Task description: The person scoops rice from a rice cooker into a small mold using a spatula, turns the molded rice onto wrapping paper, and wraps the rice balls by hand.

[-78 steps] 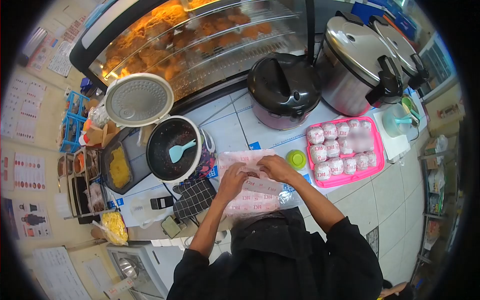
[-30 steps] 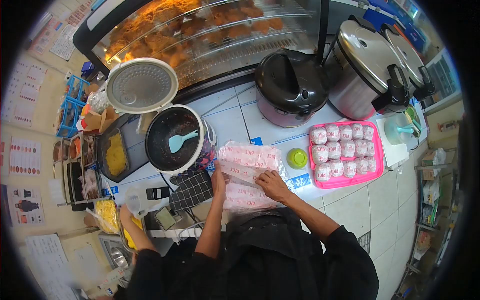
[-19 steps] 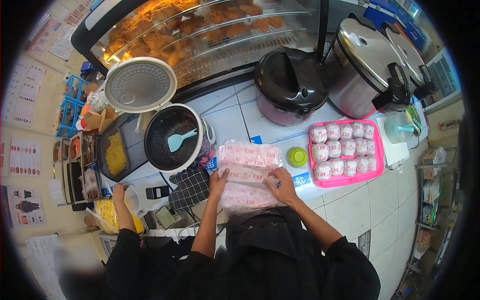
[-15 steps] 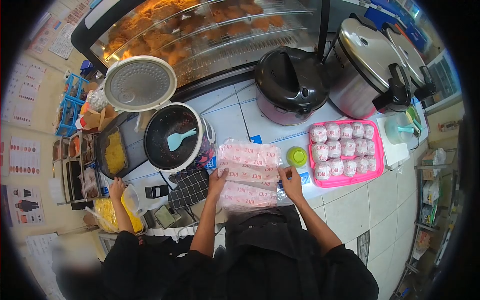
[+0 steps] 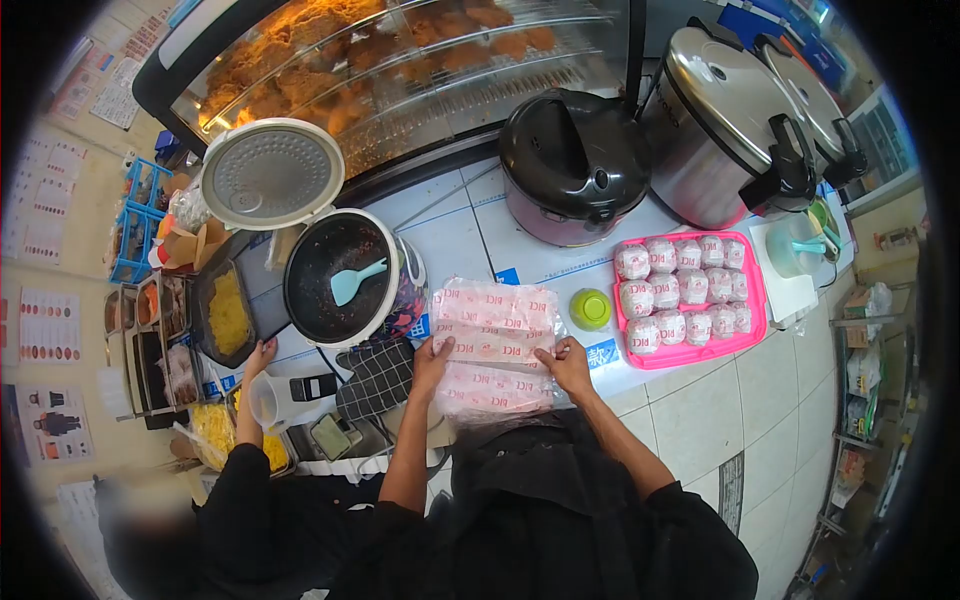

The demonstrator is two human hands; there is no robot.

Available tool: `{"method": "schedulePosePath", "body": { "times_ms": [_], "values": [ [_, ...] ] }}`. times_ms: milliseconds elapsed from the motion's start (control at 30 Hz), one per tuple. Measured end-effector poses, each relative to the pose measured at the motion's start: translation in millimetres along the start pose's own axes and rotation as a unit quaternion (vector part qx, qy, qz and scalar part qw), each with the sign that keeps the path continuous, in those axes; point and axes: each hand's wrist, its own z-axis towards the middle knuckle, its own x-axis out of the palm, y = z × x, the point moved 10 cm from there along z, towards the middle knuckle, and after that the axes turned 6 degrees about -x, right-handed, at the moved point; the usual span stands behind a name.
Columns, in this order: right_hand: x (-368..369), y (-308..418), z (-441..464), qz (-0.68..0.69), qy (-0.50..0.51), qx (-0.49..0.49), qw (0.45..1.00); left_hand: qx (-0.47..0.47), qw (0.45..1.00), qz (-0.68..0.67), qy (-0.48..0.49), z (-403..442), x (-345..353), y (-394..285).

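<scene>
Several sheets of white wrapping paper printed with red RICE lettering lie in front of me at the counter's near edge. My left hand is closed on the left edge of the middle sheet. At its right edge, my right hand pinches the paper between thumb and fingers. A small green cup stands just beyond my right hand. Farther right, a pink tray bears rows of wrapped round rice balls.
An open rice cooker with dark rice and a light-blue spatula stands left. Behind are a closed dark cooker, steel cookers and a fried-food display case. A co-worker's hand is near a yellow-food tray.
My right hand has shifted slightly left, its thumb now over the paper's right edge. My left hand stays on the left edge. The co-worker's hand has moved right and away from me.
</scene>
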Motion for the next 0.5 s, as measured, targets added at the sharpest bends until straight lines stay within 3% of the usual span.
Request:
{"method": "schedulePosePath", "body": {
  "times_ms": [133, 200, 500],
  "values": [
    [1, 9, -3, 0.099, -0.019, 0.018, 0.995, 0.002, 0.999, 0.042, -0.014, -5, -6, -10],
    [-3, 0, 3, 0.077, -0.019, 0.007, 0.997, 0.102, 0.985, 0.132, -0.03, 2, -11, -13],
    [-12, 3, 12, 0.097, -0.023, -0.019, 0.995, 0.133, 0.975, 0.16, -0.071, 2, -18, -11]
  ]
}}
